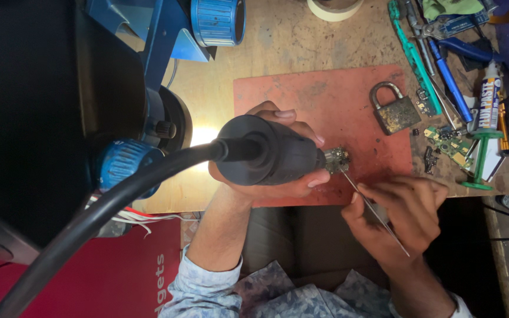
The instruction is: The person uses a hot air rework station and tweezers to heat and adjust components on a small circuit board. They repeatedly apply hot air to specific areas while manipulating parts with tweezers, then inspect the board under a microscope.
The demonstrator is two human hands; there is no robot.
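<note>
- My left hand [266,171] is gripping the hot-air gun [269,158], fingers closed, over the red mat [337,100].
- My right hand [399,215] is pinching tweezers [375,213] at the mat's near edge, touching the small board [338,159].

At frame centre, the left hand [266,171] grips a black hot-air handpiece [266,158], nozzle over a small circuit board [338,159] on the red mat [337,100]. The right hand [399,218] holds thin tweezers [375,212] lower right. A brass padlock [395,111] lies upper right on the tabletop [284,41].

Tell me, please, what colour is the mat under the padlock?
The mat is a worn reddish-orange, seen in the head view.
</note>
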